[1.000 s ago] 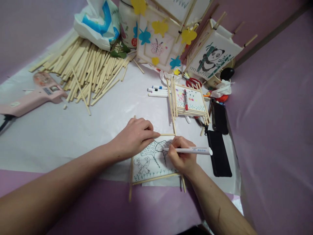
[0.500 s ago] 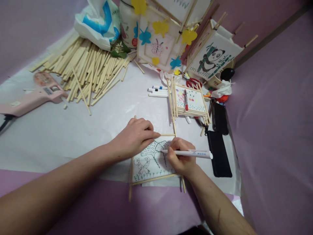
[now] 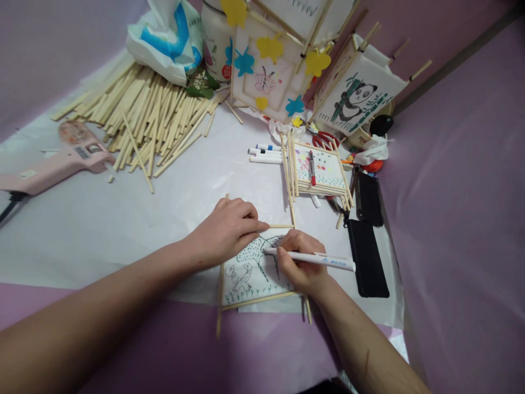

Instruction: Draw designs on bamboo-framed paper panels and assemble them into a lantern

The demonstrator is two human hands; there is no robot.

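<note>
My right hand (image 3: 302,260) is closed around a white marker pen (image 3: 328,260), its tip over the drawing of dotted trees. The drawing, with two birds and green grass on white paper (image 3: 262,273), lies in a frame of thin wooden sticks (image 3: 262,300) at the table's front edge. Bent over the frame's top side, my left hand (image 3: 232,230) is closed on it, index finger and thumb close together by the stick. My right hand covers the right part of the paper.
Wooden sticks (image 3: 164,120) are piled at the back left beside a pink glue gun (image 3: 61,161). Stacked stick frames (image 3: 320,190), markers (image 3: 266,160) and red-handled scissors (image 3: 324,138) lie beyond my hands. Two black phones (image 3: 369,260) lie right. Decorated lanterns (image 3: 361,98) stand behind.
The marker's tip has shifted slightly left and up, and its rear end has dipped a little. My left hand and the frame have stayed in place.
</note>
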